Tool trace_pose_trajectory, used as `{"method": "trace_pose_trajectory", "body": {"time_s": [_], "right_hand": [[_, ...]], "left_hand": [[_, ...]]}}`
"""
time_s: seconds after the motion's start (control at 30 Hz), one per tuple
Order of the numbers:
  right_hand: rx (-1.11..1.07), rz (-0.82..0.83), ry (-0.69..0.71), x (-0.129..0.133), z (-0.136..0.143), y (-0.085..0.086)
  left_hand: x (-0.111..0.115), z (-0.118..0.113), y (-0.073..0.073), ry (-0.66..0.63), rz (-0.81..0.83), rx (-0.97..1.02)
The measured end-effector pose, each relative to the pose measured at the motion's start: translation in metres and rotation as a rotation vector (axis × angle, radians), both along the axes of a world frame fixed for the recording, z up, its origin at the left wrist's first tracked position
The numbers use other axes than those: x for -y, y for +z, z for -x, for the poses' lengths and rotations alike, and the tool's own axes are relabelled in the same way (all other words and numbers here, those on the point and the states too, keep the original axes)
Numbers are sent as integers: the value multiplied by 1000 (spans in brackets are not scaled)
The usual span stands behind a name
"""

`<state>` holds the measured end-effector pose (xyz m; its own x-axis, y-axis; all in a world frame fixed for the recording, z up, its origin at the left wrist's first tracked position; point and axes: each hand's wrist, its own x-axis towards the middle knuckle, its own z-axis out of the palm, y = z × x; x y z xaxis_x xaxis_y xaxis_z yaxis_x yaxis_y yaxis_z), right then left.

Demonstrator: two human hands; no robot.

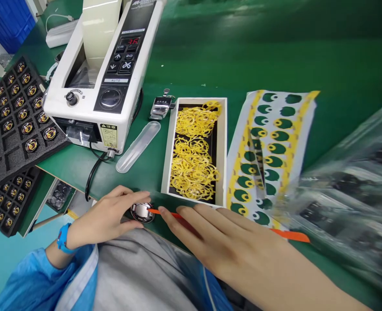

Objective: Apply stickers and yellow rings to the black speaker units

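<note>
A small round part with a shiny silver face [142, 212] lies at the table's front edge. My left hand [108, 218] grips its left side between thumb and fingers. In my right hand [220, 237] is a thin orange tool [290, 235], its tip touching the face of the round part and its wide end sticking out behind the hand. Just beyond my hands stands a white box [223, 151] of yellow ring-shaped pieces [195, 160]. To its right lies a sheet of yellow and white stickers [275, 136] with metal tweezers [258, 160] on it.
A white tape dispenser [129, 73] stands at the back left. Beside it are a clear plastic strip [139, 147] and a metal counter [161, 106]. Black foam trays [3, 151] with round parts sit far left. A clear plastic bag [356, 194] is on the right.
</note>
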<state>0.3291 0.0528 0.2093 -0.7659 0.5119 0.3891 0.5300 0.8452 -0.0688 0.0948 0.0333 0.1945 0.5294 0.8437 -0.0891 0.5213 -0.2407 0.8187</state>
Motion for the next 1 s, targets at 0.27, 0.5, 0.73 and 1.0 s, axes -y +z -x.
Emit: {"method": "trace_pose_trajectory", "body": {"time_s": [0.27,0.5,0.73,1.0], "right_hand": [[-14,-77,36,7,-13,-27],[-69,-7,2,14,-17,-38],[-90,-47,6,13,-19,-48],[-111,-55,-16,13,-20,-46]], "left_hand": [[-5,3,-1,-13,-3,19],[-5,3,2,-4,-6,-16],[-8,4,-1,-75,-119,57],[-9,4,-2,-80,-167,45]]}}
